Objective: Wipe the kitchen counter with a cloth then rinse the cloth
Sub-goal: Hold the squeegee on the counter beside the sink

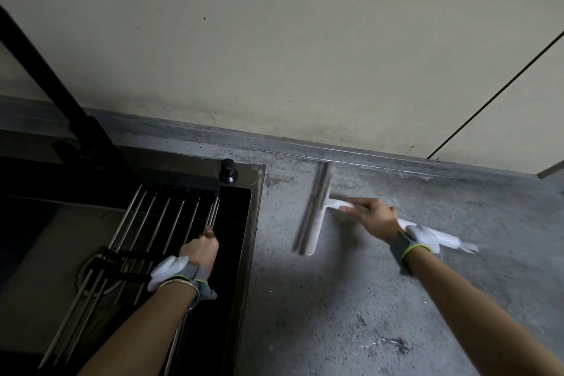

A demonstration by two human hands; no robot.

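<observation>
In the head view the right hand (pixel 374 218) is closed around the white handle of a squeegee (pixel 314 210), whose long blade lies across the counter (pixel 335 299) near its back edge, between the hand and the sink (pixel 254 223); the blade is blurred, so it is apparently mid-stroke. No cloth is clearly in view: a white shape beyond the right wrist may be a wrist-worn device or fabric, and which cannot be told. The left hand (pixel 200 250) is curled shut on a rod of the roll-up drying rack (pixel 146 229) lying over the sink. To do this stroke well, the blade probably wants even pressure along its whole length and a steady pull toward the sink's rim, so water and grit go into the basin rather than spreading. The counter is grey, speckled stone or concrete, matt and gritty, with a dark smudge near its front edge. The rack is thin, shiny metal rods; the sink is glossy black, with a black faucet (pixel 61 94) and a round black knob (pixel 228 170) at its back corner.
</observation>
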